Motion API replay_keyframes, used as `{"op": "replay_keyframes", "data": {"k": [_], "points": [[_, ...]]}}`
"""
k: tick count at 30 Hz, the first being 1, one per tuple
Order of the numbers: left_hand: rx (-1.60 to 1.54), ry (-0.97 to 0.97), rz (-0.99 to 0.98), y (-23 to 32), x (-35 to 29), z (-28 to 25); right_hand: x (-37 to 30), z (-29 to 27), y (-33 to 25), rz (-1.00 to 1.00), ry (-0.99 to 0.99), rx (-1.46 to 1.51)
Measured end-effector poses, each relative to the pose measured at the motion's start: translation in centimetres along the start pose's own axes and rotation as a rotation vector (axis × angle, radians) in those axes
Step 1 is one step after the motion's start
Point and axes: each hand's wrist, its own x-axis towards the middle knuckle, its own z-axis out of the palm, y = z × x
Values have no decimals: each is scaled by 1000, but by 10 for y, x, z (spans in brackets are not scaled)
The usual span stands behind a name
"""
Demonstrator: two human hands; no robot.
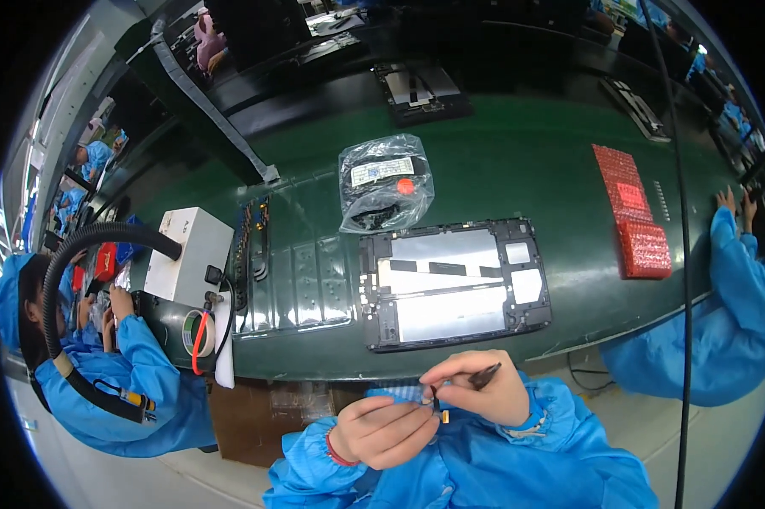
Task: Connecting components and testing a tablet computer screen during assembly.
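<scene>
Both hands are together in front of my body, just off the table's near edge. My left hand (387,433) is closed, its thumb and fingertips pinching a small black strip with a gold-coloured end (445,416). Between the thumb and fingers of my right hand (493,394) is a slim dark tool (485,376), perhaps tweezers; its tip by the left fingertips is too small to make out. Beyond my hands, a tablet-like device housing (450,329) lies flat, its silvery inside facing up with black strips across it. Neither hand touches it.
On the green table (518,174) are a transparent bag (387,182), a plastic tray (306,284), red bubble wrap (645,250) and another opened device (421,89). A white box (187,254) with a black hose and a tape roll (198,332) stand left. Co-workers sit on both sides.
</scene>
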Motion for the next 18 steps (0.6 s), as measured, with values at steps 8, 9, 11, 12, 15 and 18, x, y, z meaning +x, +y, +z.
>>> {"op": "replay_keyframes", "data": {"k": [8,9,11,12,15,18], "points": [[-52,-26,-24,-1,8,-2,-3,3,8,-54,70,-96],[-149,20,-81,1,7,-1,-2,2,9,-53,67,-94],[-250,65,-140,1,8,-1,1,1,12,-164,29,-147],[-240,65,-200,-1,11,-3,1,1,11,-162,30,-145],[-121,28,-328,-3,17,-4,1,4,5,-202,11,-342],[-47,3,-430,-5,23,-3,1,7,5,-324,56,-483]]}}
